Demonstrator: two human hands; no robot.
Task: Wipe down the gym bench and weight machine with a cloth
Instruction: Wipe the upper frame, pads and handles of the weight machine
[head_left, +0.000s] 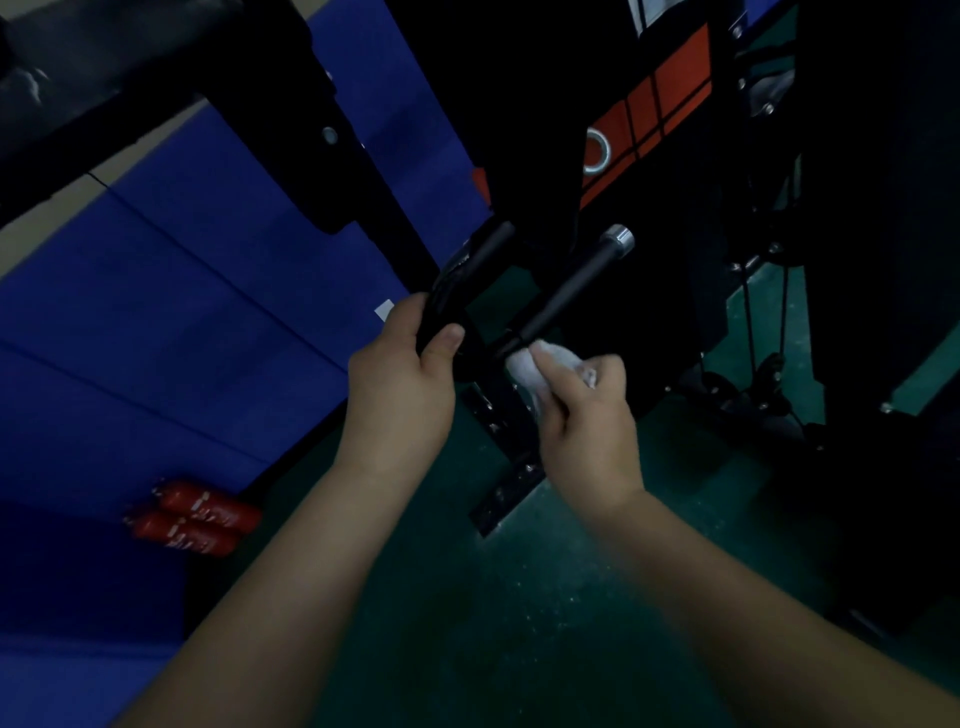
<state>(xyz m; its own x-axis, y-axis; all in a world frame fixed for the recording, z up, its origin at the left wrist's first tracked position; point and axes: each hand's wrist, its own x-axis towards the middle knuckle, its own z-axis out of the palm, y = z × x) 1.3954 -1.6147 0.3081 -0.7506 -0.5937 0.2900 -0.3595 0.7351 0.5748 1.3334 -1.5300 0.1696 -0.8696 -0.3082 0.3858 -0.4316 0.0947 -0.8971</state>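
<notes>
At the base of the weight machine (545, 78), we see the left hand (400, 384) curled round a black handle (452, 296); the right hand (587, 415) pinches a bunched white cloth (524, 366) against the near end of a second black bar (566, 291), above green floor (493, 597).

No text, brand or number can be read anywhere in the head view, which is dim and soft throughout. The two red fire extinguishers (195, 517) lying on the floor beside the blue mat (182, 312) carry pale label patches, apparently printed, but no character resolves. The orange-red panel (644, 114) on the weight machine (597, 78) shows only dark dividing lines and a metal ring, the white patch at the machine's top edge and the small white tag (385, 310) at the mat's edge near the left hand (400, 384) likewise show no legible marking.
</notes>
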